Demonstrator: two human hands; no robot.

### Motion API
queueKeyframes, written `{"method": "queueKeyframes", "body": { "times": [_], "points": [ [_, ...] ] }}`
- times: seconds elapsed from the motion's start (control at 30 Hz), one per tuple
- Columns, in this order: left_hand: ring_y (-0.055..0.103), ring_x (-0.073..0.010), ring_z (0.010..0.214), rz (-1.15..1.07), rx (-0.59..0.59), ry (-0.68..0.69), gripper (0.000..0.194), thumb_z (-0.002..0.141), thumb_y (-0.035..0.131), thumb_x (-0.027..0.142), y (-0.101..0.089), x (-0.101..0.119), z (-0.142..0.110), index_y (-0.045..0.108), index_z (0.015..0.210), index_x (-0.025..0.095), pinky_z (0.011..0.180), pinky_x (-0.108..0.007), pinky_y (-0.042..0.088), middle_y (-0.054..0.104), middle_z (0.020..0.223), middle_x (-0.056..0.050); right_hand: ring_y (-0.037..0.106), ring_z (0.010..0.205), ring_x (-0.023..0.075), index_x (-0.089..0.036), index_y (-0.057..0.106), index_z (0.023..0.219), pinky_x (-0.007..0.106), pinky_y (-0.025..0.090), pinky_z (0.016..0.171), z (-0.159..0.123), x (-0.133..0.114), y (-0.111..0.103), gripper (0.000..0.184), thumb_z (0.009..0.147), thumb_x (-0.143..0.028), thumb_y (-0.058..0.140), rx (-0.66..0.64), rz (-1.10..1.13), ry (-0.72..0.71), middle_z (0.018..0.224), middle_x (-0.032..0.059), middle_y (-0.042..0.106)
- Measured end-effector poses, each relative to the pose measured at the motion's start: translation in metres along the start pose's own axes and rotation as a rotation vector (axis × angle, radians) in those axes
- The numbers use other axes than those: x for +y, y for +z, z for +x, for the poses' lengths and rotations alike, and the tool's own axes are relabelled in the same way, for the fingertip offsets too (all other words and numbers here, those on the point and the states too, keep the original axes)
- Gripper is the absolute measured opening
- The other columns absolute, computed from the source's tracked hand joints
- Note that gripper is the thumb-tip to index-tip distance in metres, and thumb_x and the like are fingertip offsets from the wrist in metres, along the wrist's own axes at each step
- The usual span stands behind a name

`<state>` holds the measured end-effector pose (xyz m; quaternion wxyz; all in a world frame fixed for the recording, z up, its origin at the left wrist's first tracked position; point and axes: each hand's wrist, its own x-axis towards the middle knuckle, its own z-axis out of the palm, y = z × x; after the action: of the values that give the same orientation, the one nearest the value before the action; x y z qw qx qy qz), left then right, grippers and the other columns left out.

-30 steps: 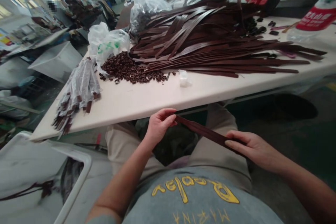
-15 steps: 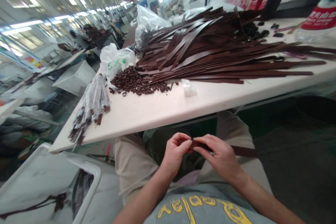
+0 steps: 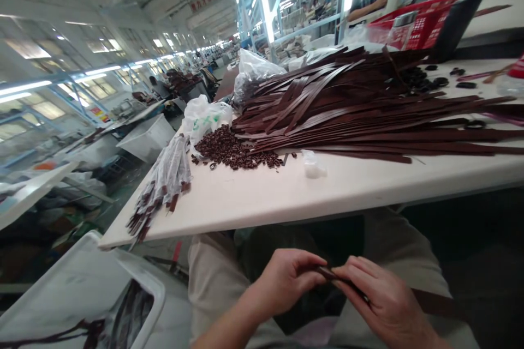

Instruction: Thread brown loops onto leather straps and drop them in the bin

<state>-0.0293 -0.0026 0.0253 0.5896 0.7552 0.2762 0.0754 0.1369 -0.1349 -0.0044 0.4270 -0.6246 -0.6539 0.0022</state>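
Over my lap, below the table's front edge, both hands pinch a dark brown leather strap point(image 3: 436, 303). My left hand point(image 3: 286, 278) is closed on the strap's end between thumb and fingers. Close beside it, my right hand point(image 3: 379, 294) grips the same strap, and the band trails out past that hand to the right. The fingers partly cover the end, so its details do not show. On the table ahead lies a large pile of brown straps point(image 3: 327, 98). To its left is a heap of small brown loops point(image 3: 237, 147).
Plastic-wrapped strap bundles point(image 3: 166, 174) lie at the table's left corner. A small white item point(image 3: 313, 165) sits near the front edge of the white table point(image 3: 254, 202). A white bin point(image 3: 159, 289) stands at lower left. A red basket point(image 3: 442, 13) stands at back right, near another person's arm point(image 3: 368, 8).
My view has tilted up and shifted, so the table and hands sit lower in the picture. Both hands still hold the strap, with slightly more of its end showing between them.
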Motion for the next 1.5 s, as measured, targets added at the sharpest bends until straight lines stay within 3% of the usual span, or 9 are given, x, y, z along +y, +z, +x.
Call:
{"method": "queueKeyframes", "body": {
  "times": [0.23, 0.43, 0.57, 0.7, 0.8, 0.97, 1.23, 1.4, 1.5],
  "points": [
    [0.071, -0.0245, 0.077, 0.858, -0.114, 0.261, 0.022, 0.093, 0.056, 0.028, 0.001, -0.008, 0.012, 0.074, 0.1, 0.018, 0.069, -0.032, 0.054, 0.075, 0.084, -0.008, 0.064, 0.064, 0.0151, -0.022, 0.069, 0.085, 0.025, 0.05, 0.059, -0.001, 0.008, 0.005, 0.025, 0.1, -0.026, 0.049, -0.039, -0.061, -0.027, 0.07, 0.0019, 0.066],
    [0.069, -0.021, 0.072, 0.723, -0.199, 0.279, 0.019, 0.086, 0.069, 0.028, -0.014, 0.008, 0.031, 0.076, 0.101, 0.018, 0.067, -0.029, 0.054, 0.076, 0.081, -0.006, 0.066, 0.064, 0.0157, -0.024, 0.07, 0.084, 0.024, 0.052, 0.059, 0.001, 0.016, 0.001, 0.025, 0.099, -0.029, 0.05, -0.072, -0.022, 0.024, 0.07, 0.002, 0.067],
    [0.064, -0.0138, 0.065, 0.515, 0.198, 0.28, 0.019, 0.086, 0.07, 0.026, -0.067, 0.03, 0.07, 0.075, 0.103, 0.02, 0.065, -0.024, 0.051, 0.073, 0.079, -0.002, 0.07, 0.066, 0.0182, -0.024, 0.068, 0.086, 0.026, 0.054, 0.059, -0.003, 0.03, -0.01, 0.021, 0.098, -0.03, 0.052, 0.006, -0.016, 0.077, 0.072, 0.0028, 0.07],
    [0.063, -0.0121, 0.069, 0.693, 0.572, 0.279, 0.021, 0.081, 0.072, 0.018, -0.128, 0.031, 0.129, 0.074, 0.102, 0.02, 0.073, -0.025, 0.052, 0.071, 0.089, -0.002, 0.073, 0.07, 0.0206, -0.024, 0.068, 0.088, 0.027, 0.056, 0.059, -0.016, 0.044, -0.014, 0.017, 0.097, -0.03, 0.054, 0.025, -0.027, 0.12, 0.076, 0.0035, 0.073],
    [0.064, -0.0152, 0.074, 0.863, 0.608, 0.18, 0.03, 0.075, 0.077, 0.019, -0.152, 0.025, 0.164, 0.075, 0.106, 0.02, 0.079, -0.029, 0.052, 0.069, 0.093, -0.004, 0.073, 0.069, 0.0195, -0.025, 0.069, 0.091, 0.025, 0.057, 0.059, -0.025, 0.048, -0.013, 0.015, 0.096, -0.031, 0.056, 0.007, -0.02, 0.152, 0.076, 0.0024, 0.073],
    [0.067, -0.0208, 0.084, 0.885, 0.569, 0.167, 0.026, 0.074, 0.079, 0.025, -0.157, 0.016, 0.186, 0.079, 0.1, 0.021, 0.083, -0.031, 0.053, 0.071, 0.094, -0.006, 0.072, 0.065, 0.0167, -0.025, 0.07, 0.091, 0.022, 0.057, 0.058, -0.028, 0.045, -0.014, 0.017, 0.096, -0.033, 0.055, 0.015, 0.005, 0.212, 0.072, 0.0007, 0.07],
    [0.069, -0.0168, 0.079, 0.773, 0.613, 0.246, 0.028, 0.083, 0.07, 0.02, -0.155, 0.011, 0.163, 0.075, 0.11, 0.018, 0.082, -0.031, 0.055, 0.075, 0.094, -0.007, 0.07, 0.064, 0.0166, -0.025, 0.07, 0.096, 0.024, 0.054, 0.055, -0.024, 0.055, -0.022, 0.015, 0.095, -0.035, 0.058, 0.052, 0.005, 0.244, 0.075, 0.0011, 0.07],
    [0.074, -0.0174, 0.078, 0.24, 0.486, 0.378, 0.028, 0.086, 0.069, 0.033, -0.115, 0.013, 0.1, 0.074, 0.108, 0.016, 0.074, -0.027, 0.058, 0.076, 0.091, -0.007, 0.064, 0.061, 0.0133, -0.023, 0.067, 0.097, 0.025, 0.048, 0.056, 0.007, 0.04, -0.034, 0.009, 0.095, -0.028, 0.06, 0.057, 0.038, 0.19, 0.072, -0.0011, 0.064],
    [0.074, -0.0163, 0.074, 0.139, 0.411, 0.376, 0.025, 0.087, 0.069, 0.036, -0.084, 0.019, 0.06, 0.075, 0.102, 0.017, 0.071, -0.025, 0.058, 0.076, 0.086, -0.006, 0.059, 0.06, 0.0124, -0.021, 0.067, 0.095, 0.026, 0.045, 0.058, 0.032, 0.02, -0.038, 0.007, 0.095, -0.023, 0.06, 0.058, 0.073, 0.144, 0.068, -0.0019, 0.058]
  ]
}}
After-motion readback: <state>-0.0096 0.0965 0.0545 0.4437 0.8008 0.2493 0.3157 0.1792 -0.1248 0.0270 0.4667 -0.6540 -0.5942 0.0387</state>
